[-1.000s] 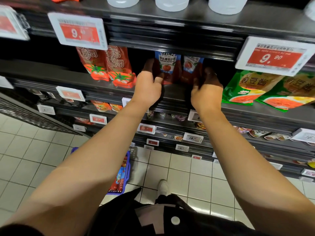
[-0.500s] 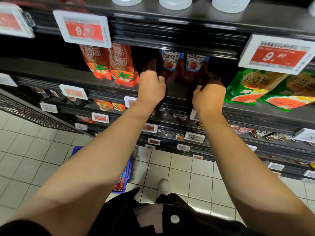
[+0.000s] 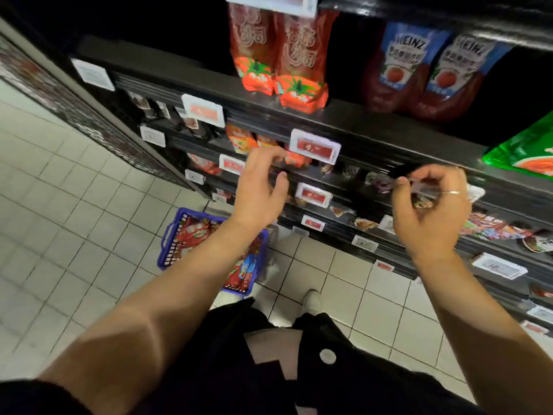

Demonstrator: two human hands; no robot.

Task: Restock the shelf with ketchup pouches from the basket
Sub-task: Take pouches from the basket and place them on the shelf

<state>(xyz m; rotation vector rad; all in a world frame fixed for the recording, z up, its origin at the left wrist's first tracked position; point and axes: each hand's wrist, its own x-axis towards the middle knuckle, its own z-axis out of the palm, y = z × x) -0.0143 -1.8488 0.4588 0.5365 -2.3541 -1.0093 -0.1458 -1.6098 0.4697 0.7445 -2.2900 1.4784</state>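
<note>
Head view has us standing at the shelf (image 3: 344, 121) with both grips empty. Our left hand (image 3: 260, 187) hangs loosely open, fingers half curled, above the basket (image 3: 167, 250); our right hand (image 3: 431, 211) is curled but closed on nothing, in front of a lower shelf edge. Two Heinz pouches (image 3: 425, 76) stand upright side by side on the shelf, just beside two red pouches (image 3: 281, 55) to their left, with a green pack (image 3: 526, 154) at the right edge. We judge that part of the restocking is done, since those front spots are filled. Plenty is left: the basket on the floor is heaped with more red pouches. How deep the rows run behind the front pouches we cannot tell; it is dark there.
</note>
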